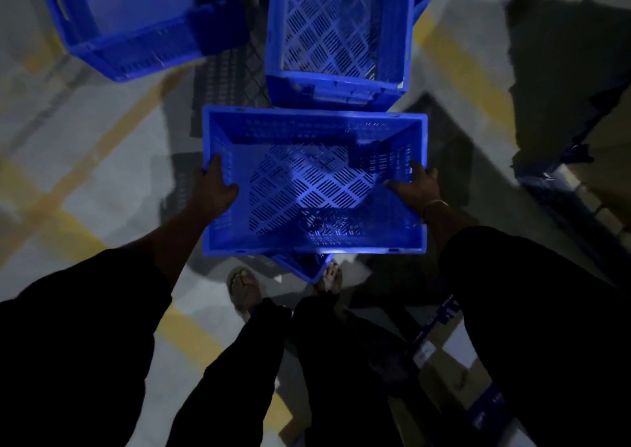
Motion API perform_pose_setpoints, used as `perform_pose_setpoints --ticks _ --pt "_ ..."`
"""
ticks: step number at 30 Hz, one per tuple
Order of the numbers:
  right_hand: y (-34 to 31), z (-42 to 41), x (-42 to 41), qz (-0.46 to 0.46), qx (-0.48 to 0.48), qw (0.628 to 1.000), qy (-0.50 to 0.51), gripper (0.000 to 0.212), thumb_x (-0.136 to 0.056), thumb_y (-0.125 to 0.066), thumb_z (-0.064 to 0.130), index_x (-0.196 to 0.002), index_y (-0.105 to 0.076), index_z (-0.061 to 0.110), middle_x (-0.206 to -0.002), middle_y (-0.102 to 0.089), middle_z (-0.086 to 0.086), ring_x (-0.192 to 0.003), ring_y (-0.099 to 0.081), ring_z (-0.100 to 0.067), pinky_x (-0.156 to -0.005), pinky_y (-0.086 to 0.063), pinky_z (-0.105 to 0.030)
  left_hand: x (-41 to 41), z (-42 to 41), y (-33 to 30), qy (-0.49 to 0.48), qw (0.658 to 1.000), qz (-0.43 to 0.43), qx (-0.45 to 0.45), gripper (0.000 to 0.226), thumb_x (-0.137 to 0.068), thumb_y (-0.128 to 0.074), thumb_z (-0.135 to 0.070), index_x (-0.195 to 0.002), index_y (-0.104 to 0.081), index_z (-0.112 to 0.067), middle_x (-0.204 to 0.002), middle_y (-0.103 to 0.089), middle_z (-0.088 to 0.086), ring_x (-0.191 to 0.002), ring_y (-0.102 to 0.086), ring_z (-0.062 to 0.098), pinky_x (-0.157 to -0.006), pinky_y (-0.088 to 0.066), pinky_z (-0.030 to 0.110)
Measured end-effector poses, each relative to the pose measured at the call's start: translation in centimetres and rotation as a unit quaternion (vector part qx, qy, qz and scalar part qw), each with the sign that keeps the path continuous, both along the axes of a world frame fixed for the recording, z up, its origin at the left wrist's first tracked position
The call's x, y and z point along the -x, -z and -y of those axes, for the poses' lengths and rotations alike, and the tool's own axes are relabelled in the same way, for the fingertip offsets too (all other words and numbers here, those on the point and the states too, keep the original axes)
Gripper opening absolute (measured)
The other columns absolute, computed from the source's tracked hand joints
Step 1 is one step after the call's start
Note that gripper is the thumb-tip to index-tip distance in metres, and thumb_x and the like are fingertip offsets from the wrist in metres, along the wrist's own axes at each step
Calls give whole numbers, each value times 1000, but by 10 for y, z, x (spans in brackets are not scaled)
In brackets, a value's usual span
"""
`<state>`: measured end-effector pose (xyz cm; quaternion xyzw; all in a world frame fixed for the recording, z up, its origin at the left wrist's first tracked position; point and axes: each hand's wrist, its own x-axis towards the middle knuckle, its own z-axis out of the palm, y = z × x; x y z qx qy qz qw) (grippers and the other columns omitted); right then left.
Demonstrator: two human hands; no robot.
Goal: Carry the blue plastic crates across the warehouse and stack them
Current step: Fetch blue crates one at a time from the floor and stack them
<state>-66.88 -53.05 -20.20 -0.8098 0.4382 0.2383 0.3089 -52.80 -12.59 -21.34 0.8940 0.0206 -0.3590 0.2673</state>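
Observation:
I hold an empty blue plastic crate (312,238) with a perforated floor in front of me, above my feet. My left hand (214,187) grips its left rim, thumb inside the wall. My right hand (415,187) grips the right rim the same way. A corner of another blue crate (307,269) pokes out beneath the held one. Just beyond stands a second blue crate (338,85), which seems to sit on more crates. A third blue crate (136,37) lies tilted at the upper left.
The grey warehouse floor has yellow painted lines (112,132). Cardboard boxes (444,361) with blue tape lie at the lower right, and a dark blue rack or pallet edge (560,180) sits at the right. The scene is dim.

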Motion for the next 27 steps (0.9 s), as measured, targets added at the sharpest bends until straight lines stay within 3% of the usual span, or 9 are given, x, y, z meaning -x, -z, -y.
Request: perform_pose_setpoints --ticks 2,6,10,15,18,20,24,27 --pt "-6 1 -1 0 2 1000 -9 86 -78 -77 45 -150 -35 23 -151 -25 -22 -134 -41 -36 -111 -33 -32 -1 -1 -6 -14 1000 7 1 87 -87 -62 -31 -159 -20 -5 -155 -33 28 -140 -37 41 -111 -34 39" --pt "-40 -3 -1 8 16 999 -37 87 -77 -79 41 -150 -35 22 -152 -24 -22 -132 -44 -38 -112 -34 -35 -3 -22 -33 -5 1000 11 27 95 -76 -53 -47 -158 -25 -7 -150 -45 24 -133 -47 42 -107 -43 48" --pt "-102 -16 2 19 31 998 -52 85 -80 -79 34 -151 -34 22 -156 -18 -23 -136 -40 -40 -110 -35 -38 0 -37 -94 -15 999 20 47 89 -83 -59 -38 -159 -22 -9 -151 -44 24 -132 -50 40 -104 -45 45" --pt "-214 -46 4 48 45 994 -87 80 -84 -75 22 -152 -32 22 -158 -20 -22 -139 -32 -44 -107 -37 -46 13 -66 -198 -4 998 66 25 73 -97 -60 -6 -159 -20 -6 -153 -33 27 -135 -39 40 -103 -37 39" --pt "-292 -71 5 62 64 990 -112 74 -85 -69 12 -151 -35 21 -157 -20 -21 -125 -47 -47 -98 -44 -47 25 -104 -261 0 995 98 25 78 -92 -60 0 -159 -22 -10 -136 -35 28 -104 -55 46 -87 -49 45" --pt "-338 -88 7 84 74 985 -133 72 -82 -65 6 -149 -39 17 -151 -27 -22 -115 -54 -49 -92 -46 -46 35 -131 -300 28 992 124 18 81 -89 -59 2 -159 -21 -10 -130 -35 30 -87 -56 48 -74 -50 50" --pt "-399 -114 9 141 105 965 -194 74 -73 -56 14 -145 -43 12 -136 -36 -25 -105 -56 -48 -89 -46 -46 61 -175 -364 51 986 160 -3 80 -90 -56 2 -160 -19 -10 -132 -34 28 -79 -57 44 -63 -49 49" --pt "-420 -133 -1 174 127 941 -262 69 -80 -57 1 -146 -40 11 -134 -37 -24 -100 -57 -47 -83 -47 -45 84 -210 -382 62 978 197 -22 79 -90 -56 0 -160 -19 -7 -129 -36 30 -71 -54 40 -59 -44 43"
